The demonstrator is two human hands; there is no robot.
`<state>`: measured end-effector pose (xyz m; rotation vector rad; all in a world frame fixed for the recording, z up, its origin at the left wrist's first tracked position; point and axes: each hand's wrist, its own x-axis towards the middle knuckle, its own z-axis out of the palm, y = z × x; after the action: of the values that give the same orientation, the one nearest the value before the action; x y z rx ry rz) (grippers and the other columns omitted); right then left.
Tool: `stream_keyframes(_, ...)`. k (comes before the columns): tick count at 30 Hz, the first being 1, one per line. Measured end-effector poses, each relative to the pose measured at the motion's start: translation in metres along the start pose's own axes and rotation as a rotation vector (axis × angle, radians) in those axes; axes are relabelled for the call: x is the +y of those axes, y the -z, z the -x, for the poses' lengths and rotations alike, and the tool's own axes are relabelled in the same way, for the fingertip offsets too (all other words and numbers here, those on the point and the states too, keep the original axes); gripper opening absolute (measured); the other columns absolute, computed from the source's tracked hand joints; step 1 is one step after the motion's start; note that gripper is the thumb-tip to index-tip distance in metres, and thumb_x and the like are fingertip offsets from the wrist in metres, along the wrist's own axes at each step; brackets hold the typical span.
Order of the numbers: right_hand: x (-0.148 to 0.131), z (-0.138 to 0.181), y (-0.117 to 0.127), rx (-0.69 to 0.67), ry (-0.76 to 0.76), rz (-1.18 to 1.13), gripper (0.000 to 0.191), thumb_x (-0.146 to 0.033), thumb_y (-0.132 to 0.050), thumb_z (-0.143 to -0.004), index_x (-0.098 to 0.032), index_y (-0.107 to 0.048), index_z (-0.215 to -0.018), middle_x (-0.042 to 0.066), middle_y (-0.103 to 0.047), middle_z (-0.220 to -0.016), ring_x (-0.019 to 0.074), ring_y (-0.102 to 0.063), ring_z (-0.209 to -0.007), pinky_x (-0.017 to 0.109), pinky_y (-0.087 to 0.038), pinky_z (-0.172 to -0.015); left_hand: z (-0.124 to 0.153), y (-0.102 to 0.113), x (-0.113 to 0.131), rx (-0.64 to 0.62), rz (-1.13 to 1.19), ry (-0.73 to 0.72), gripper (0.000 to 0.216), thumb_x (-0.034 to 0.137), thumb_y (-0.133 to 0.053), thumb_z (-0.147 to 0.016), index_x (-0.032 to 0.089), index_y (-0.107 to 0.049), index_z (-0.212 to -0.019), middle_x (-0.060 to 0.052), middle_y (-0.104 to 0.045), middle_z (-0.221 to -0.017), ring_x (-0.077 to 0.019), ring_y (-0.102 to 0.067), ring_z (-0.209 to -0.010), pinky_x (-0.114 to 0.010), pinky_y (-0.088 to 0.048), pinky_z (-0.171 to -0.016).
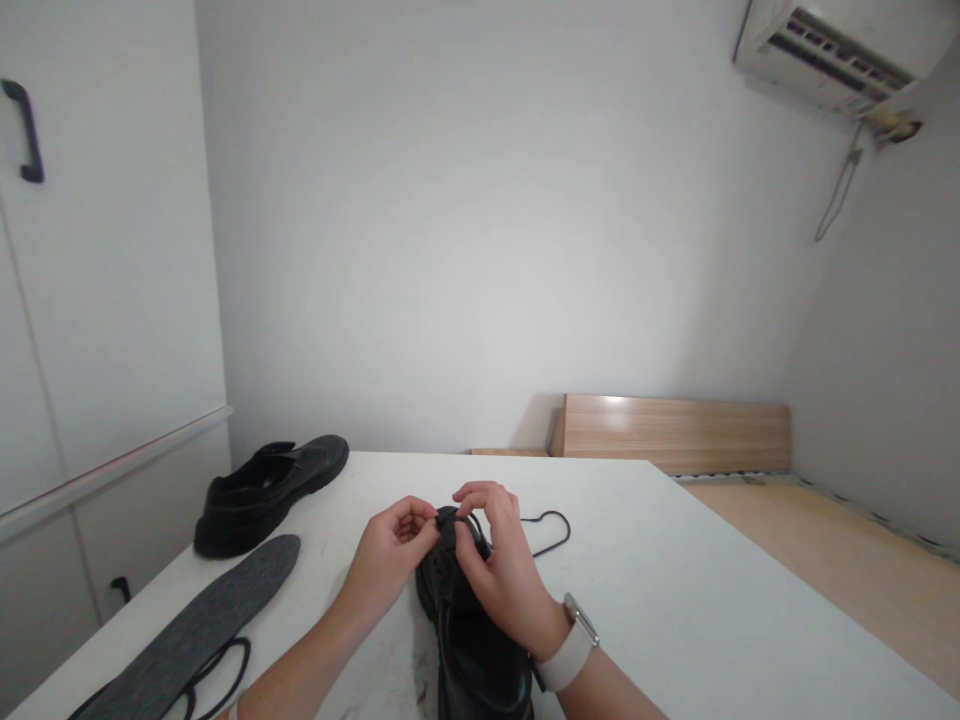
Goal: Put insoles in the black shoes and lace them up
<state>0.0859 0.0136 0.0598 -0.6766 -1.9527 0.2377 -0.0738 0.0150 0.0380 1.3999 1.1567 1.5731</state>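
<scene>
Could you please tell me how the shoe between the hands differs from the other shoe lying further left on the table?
The near shoe is glossy, while the far shoe looks matte. The near shoe is held, with the left hand and right hand pinching its lace; the far shoe lies untouched. A lace shows on the near shoe, none on the far shoe. Both are black and rest on the white table.

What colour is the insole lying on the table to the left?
Dark grey, slightly speckled; the insole shows best in the head view.

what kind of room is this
Probably a bedroom at home: a wooden bed frame by the wall, an air conditioner overhead, white cupboard doors beside the table.
</scene>
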Motion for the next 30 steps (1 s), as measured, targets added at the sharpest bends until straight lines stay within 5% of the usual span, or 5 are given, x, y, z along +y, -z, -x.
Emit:
stream_keyframes(6,0.001,-0.002,0.000,-0.029,-0.033,-0.003,0.016,-0.009,-0.056,-0.086,-0.024,-0.056,-0.093,0.005,-0.062,-0.107,0.0227,-0.054,-0.106,0.042,-0.037,-0.095,-0.001,0.002,0.000,-0.016,-0.019,0.013,0.016,0.032,-0.066,-0.064,0.017,-0.061,-0.069,0.003,-0.059,-0.059,-0.0137,-0.055,-0.058,-0.025,-0.042,-0.058)
stream_keyframes(13,0.004,-0.015,0.005,0.114,-0.484,-1.034,0.015,-0.034,-0.060,-0.088,-0.023,-0.051,-0.084,-0.002,-0.051,-0.071,0.0165,-0.055,-0.072,0.035,-0.048,-0.078,-0.002,0.009,0.007,0.018,0.108,0.112,0.013,0.030,-0.060,-0.067,0.017,-0.058,-0.066,0.003,-0.061,-0.056,-0.0140,-0.058,-0.058,-0.025,-0.044,-0.060)
stream_keyframes(18,0.021,-0.026,0.033,0.247,-0.505,-1.432,0.011,-0.031,-0.062,-0.089,-0.021,-0.058,-0.087,-0.007,-0.029,-0.065,0.0094,-0.034,-0.054,0.027,-0.050,-0.065,-0.006,0.012,0.006,0.045,0.348,0.227,0.008,0.023,-0.061,-0.067,0.016,-0.059,-0.065,-0.004,-0.070,-0.062,-0.0171,-0.066,-0.062,-0.026,-0.051,-0.063)
stream_keyframes(25,0.062,-0.027,0.065,0.471,-0.512,-1.220,0.027,-0.041,-0.074,-0.080,-0.020,-0.059,-0.087,-0.010,-0.018,-0.062,0.0074,-0.011,-0.047,0.016,-0.020,-0.037,-0.012,0.025,0.016,0.052,0.890,0.495,0.017,0.007,-0.047,-0.071,0.007,-0.064,-0.069,-0.026,-0.072,-0.098,-0.0326,-0.071,-0.095,-0.045,-0.057,-0.085)
stream_keyframes(30,0.073,-0.023,0.051,0.408,-0.623,-1.005,0.036,-0.050,-0.072,-0.076,-0.016,-0.064,-0.086,-0.011,-0.025,-0.057,0.0047,-0.011,-0.044,0.018,-0.010,-0.036,-0.012,0.031,0.015,-0.011,1.040,0.463,0.021,0.005,-0.045,-0.078,0.005,-0.064,-0.069,-0.015,-0.064,-0.073,-0.0260,-0.069,-0.078,-0.047,-0.059,-0.082)
